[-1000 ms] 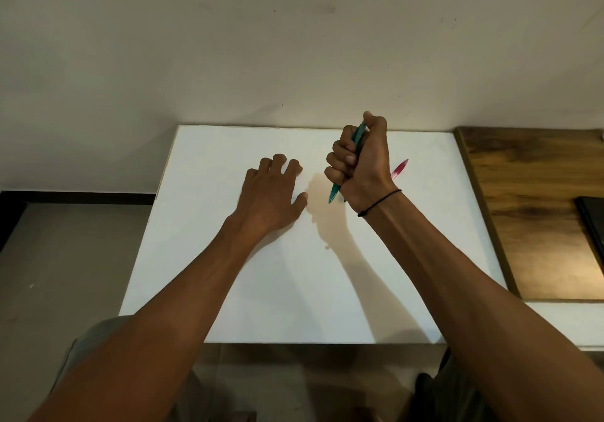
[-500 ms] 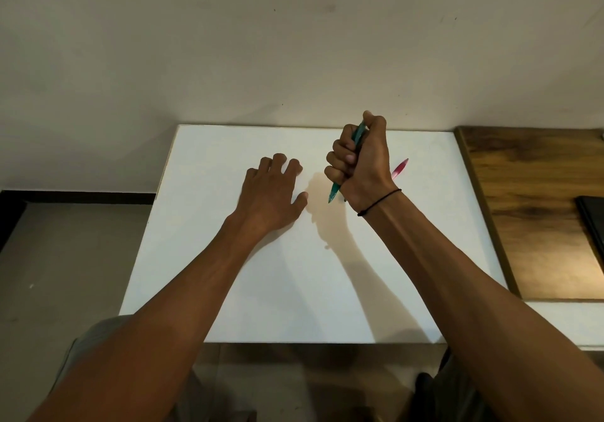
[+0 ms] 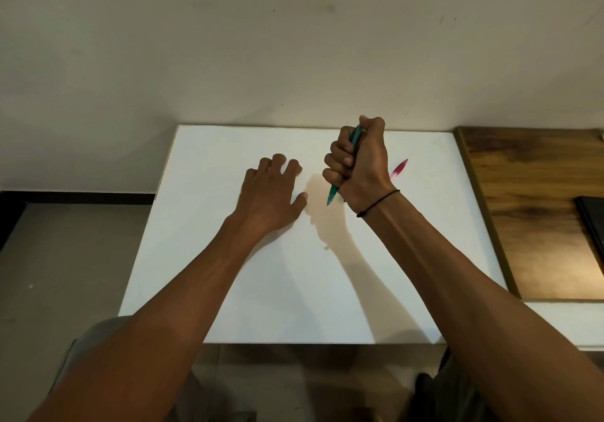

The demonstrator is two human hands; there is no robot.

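My right hand is raised above the white table and grips a teal pen in a fist, tip pointing down toward me. A thin black band circles that wrist. Behind the fist a pink pen lies on the table, partly hidden by the hand. My left hand rests palm down on the table to the left of the fist, fingers bent at the tips and holding nothing.
A wooden board adjoins the table's right side, with a dark flat object at its right edge. A plain wall stands just behind the table. Grey floor lies to the left.
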